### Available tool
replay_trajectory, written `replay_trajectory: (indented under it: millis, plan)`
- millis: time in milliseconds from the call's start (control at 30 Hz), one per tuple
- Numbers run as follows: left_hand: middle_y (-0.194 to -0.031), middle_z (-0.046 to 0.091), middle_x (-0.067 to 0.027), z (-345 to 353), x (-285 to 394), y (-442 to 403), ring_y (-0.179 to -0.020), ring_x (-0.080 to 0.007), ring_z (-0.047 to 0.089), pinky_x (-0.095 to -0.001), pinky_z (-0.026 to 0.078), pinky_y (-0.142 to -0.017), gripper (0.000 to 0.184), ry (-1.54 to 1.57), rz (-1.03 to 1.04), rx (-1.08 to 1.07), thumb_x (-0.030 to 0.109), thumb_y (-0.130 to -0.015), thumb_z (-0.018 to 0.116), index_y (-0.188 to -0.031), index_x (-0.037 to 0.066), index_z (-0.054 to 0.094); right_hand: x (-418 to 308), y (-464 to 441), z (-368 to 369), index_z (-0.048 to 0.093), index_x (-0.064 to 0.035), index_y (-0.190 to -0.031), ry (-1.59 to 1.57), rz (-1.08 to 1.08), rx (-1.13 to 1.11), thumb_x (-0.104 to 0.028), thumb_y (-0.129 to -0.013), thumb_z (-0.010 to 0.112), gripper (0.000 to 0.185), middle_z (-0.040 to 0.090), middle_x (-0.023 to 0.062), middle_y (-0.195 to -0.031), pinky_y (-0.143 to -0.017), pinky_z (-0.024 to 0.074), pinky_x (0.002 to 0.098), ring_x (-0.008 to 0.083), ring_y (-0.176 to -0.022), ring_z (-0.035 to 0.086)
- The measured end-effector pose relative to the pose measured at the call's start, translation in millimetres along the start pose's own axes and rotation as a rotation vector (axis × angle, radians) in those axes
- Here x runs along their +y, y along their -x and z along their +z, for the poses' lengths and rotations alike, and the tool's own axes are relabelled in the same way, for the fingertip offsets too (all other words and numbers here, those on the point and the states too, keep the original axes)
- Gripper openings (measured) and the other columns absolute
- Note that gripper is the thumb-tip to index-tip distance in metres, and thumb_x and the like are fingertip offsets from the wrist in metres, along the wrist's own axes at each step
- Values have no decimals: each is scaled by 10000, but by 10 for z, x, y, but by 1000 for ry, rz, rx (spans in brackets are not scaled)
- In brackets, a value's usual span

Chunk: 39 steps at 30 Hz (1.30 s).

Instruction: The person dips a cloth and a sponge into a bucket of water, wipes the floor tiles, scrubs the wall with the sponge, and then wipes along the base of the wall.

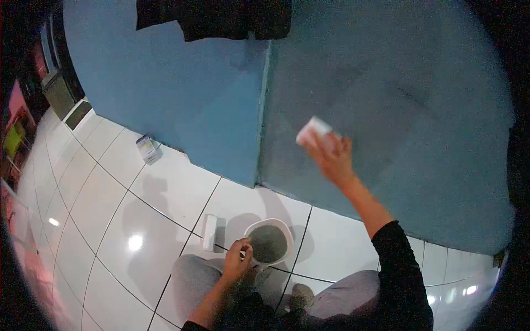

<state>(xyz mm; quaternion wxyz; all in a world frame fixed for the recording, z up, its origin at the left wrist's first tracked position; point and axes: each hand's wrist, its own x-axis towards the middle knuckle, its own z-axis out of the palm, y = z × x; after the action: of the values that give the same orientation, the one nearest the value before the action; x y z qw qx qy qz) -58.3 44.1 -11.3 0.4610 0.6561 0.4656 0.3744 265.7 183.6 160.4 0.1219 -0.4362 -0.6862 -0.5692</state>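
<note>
My right hand (331, 157) is raised against the grey-blue wall panel (386, 110), its fingers closed around a white, sponge-like block (313, 129). Motion blurs the block somewhat, so its material is hard to make out. Lower down, my left hand (238, 258) has its fingers curled at the near left rim of a white bucket (289, 234). Murky grey liquid (269, 244) shows inside the bucket, which stands on the tiled floor between my knees.
A white block (210, 233) stands left of the bucket. A small box (146, 148) sits by the foot of the bluer wall (182, 99). Dark cloth (221, 19) hangs above the wall corner. Glossy white tiles (110, 209) run along the wall base.
</note>
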Motion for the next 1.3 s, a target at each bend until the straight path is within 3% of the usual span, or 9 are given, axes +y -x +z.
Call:
replay_trajectory:
  millis: [200, 367, 500, 633, 800, 833, 933, 1000, 1300]
  plan:
    - [-906, 586, -99, -49, 38, 25, -797, -172, 584, -289, 480, -598, 302, -3, 17, 23, 129, -859, 558, -1139, 29, 507, -322, 613, 216, 425, -250, -1292, -108, -319, -153, -180, -795, 540, 515, 300, -21, -1416, -941, 312, 493, 258, -1255, 271]
    - [-906, 586, -95, -43, 74, 51, -797, -172, 583, -290, 478, -604, 307, 5, 48, 26, 125, -854, 562, -1143, 35, 508, 423, -247, -118, 415, -280, -1307, 40, 104, -12, -163, -813, 530, 521, 284, -47, -1424, -909, 308, 488, 284, -1254, 243]
    - [-906, 587, -91, 5, 5, 16, -795, -178, 585, -292, 476, -607, 306, -1, 20, 22, 118, -850, 561, -1144, 45, 513, 424, -450, -336, 415, -285, -1307, 173, 162, -29, -165, -794, 540, 542, 300, -27, -1412, -900, 299, 484, 281, -1234, 268]
    - [-902, 588, -90, -30, 106, 24, -791, -180, 584, -290, 473, -601, 304, -37, 5, 26, 113, -849, 560, -1142, 47, 515, -270, 287, 29, 422, -281, -1289, -95, -88, -83, -142, -772, 573, 556, 292, -51, -1418, -836, 364, 482, 243, -1150, 355]
    - [-893, 586, -79, -66, 129, 33, -783, -173, 576, -293, 471, -605, 302, -8, -7, 18, 121, -847, 563, -1135, 46, 511, -348, 509, 119, 424, -235, -1278, -134, -352, -252, -216, -796, 541, 496, 313, -13, -1406, -933, 341, 490, 270, -1206, 335]
    - [-893, 586, -79, -64, 120, 33, -783, -173, 576, -293, 471, -605, 302, -11, -5, 18, 121, -847, 563, -1135, 46, 511, -242, 457, 224, 424, -240, -1280, -50, -280, -38, -238, -801, 548, 494, 334, -16, -1389, -842, 384, 490, 283, -1164, 371]
    - [-885, 585, -74, -45, 114, 44, -781, -165, 574, -290, 469, -605, 300, -4, -12, 21, 118, -849, 560, -1135, 48, 504, 415, -367, -81, 433, -281, -1281, -16, 208, -178, -214, -812, 530, 484, 404, 23, -1309, -811, 343, 489, 315, -1078, 411]
    - [-877, 583, -71, -11, 141, 24, -778, -162, 569, -286, 465, -601, 297, -72, 6, 32, 118, -855, 553, -1138, 47, 498, 878, -889, -436, 411, -249, -1301, 92, 254, 185, -201, -843, 563, 485, 412, 0, -1323, -813, 311, 454, 281, -1076, 422]
    - [-869, 581, -72, -5, 91, 8, -776, -168, 564, -299, 464, -621, 310, -41, -21, 22, 104, -849, 559, -1150, 56, 500, -73, -228, -51, 402, -323, -1320, 3, -63, -85, -204, -780, 559, 575, 281, -36, -1427, -872, 346, 485, 288, -1186, 310]
